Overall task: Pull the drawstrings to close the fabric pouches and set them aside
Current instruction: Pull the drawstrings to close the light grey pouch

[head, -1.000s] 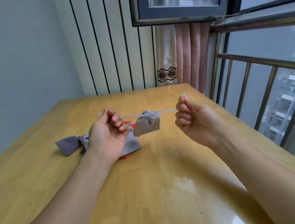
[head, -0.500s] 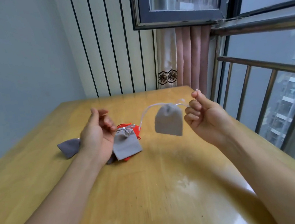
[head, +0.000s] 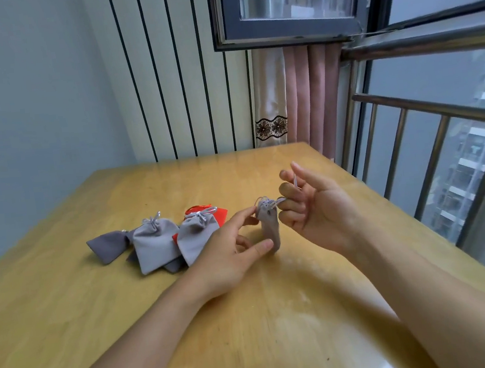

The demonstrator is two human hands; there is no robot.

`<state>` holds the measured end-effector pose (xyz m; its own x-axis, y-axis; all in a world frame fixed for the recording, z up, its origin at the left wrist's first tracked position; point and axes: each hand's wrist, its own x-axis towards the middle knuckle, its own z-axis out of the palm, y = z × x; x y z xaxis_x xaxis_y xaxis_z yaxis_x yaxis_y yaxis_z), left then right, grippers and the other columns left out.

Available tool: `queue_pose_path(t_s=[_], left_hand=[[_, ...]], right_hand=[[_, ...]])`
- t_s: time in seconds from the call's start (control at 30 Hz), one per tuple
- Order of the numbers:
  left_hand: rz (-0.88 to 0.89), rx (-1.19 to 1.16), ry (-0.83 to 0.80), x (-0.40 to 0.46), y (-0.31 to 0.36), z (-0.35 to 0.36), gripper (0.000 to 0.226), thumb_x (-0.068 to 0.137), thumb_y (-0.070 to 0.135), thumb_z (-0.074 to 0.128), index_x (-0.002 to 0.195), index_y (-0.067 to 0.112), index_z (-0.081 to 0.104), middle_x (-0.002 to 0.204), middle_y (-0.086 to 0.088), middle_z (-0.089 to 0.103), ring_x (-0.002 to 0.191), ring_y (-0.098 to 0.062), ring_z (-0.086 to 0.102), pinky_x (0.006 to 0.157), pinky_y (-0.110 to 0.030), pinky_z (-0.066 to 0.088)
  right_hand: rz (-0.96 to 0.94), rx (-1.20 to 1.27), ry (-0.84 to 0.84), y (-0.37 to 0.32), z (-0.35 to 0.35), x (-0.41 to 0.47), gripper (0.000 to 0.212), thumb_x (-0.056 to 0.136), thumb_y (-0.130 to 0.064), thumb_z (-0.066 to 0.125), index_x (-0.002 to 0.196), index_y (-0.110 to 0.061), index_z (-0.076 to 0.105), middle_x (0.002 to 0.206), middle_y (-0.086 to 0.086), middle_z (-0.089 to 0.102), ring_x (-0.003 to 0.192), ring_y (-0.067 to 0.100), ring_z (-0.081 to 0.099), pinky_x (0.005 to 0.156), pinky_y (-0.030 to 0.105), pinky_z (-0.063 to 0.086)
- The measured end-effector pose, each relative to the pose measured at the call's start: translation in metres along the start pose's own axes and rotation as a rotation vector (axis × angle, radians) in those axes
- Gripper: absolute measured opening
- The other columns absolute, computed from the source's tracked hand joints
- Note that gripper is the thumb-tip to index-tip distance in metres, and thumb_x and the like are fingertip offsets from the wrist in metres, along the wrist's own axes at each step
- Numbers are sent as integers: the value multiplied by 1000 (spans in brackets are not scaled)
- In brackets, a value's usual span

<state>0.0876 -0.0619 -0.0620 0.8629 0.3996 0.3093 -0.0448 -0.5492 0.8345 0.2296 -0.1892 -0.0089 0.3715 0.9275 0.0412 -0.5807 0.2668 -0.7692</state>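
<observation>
A small grey pouch (head: 270,229) with its mouth drawn tight stands upright on the wooden table (head: 250,319), seen edge-on. My left hand (head: 231,257) pinches it between thumb at its base and a fingertip near its top. My right hand (head: 313,209) is just right of it, with the pale drawstring (head: 279,201) held in its curled fingers. To the left lie a closed grey pouch (head: 154,245), another closed grey pouch (head: 197,237) on top of a red pouch (head: 219,213), and a darker grey pouch (head: 108,247).
A metal railing (head: 430,144) and a window run along the table's right edge. A striped wall panel and a pink curtain (head: 310,100) stand behind the far edge. Bare wood lies in front of my arms.
My left hand let go of its string end, then moved right to the pouch. My right hand lowered the hanging pouch onto the table. The camera view tilted down.
</observation>
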Motion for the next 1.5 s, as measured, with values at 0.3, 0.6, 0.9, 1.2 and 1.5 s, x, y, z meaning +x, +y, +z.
queue_pose_path(t_s=[0.3, 0.6, 0.9, 1.2, 1.5], left_hand=[[25, 127, -79, -2, -6, 6, 42, 89, 23, 69, 128, 34, 55, 111, 13, 62, 74, -2, 54, 68, -12, 42], [-91, -325, 138, 4, 12, -12, 38, 85, 33, 64, 117, 15, 62, 102, 1, 74, 78, 3, 64, 62, -9, 44], [-239, -434, 130, 5, 12, -24, 49, 93, 49, 55, 85, 0, 56, 73, -11, 52, 65, -22, 44, 57, -29, 34], [-154, -661, -27, -5, 36, -30, 45, 91, 40, 49, 54, 14, 51, 89, -13, 70, 76, -19, 60, 68, -24, 44], [-190, -732, 138, 1, 39, -22, 34, 92, 43, 51, 73, 20, 69, 61, 5, 49, 55, -9, 36, 55, -25, 27]], right_hand=[[-5, -1140, 245, 20, -8, 1, 21, 80, -14, 79, 89, 2, 71, 78, 21, 70, 64, 21, 67, 61, 28, 55], [-68, -914, -106, 17, -4, 2, 22, 80, -4, 73, 102, -3, 71, 86, 15, 60, 80, 23, 53, 68, 32, 42], [-213, -888, 98, 12, -10, 7, 25, 97, -24, 64, 93, 0, 73, 66, 7, 40, 56, 16, 35, 54, 26, 38], [-207, -1407, 48, 17, -1, -1, 61, 96, -43, 60, 53, -3, 45, 53, 5, 25, 50, 16, 19, 48, 27, 19], [-148, -859, -101, 17, 3, -1, 52, 95, -36, 60, 63, 2, 42, 60, 3, 27, 53, 14, 24, 50, 24, 22]])
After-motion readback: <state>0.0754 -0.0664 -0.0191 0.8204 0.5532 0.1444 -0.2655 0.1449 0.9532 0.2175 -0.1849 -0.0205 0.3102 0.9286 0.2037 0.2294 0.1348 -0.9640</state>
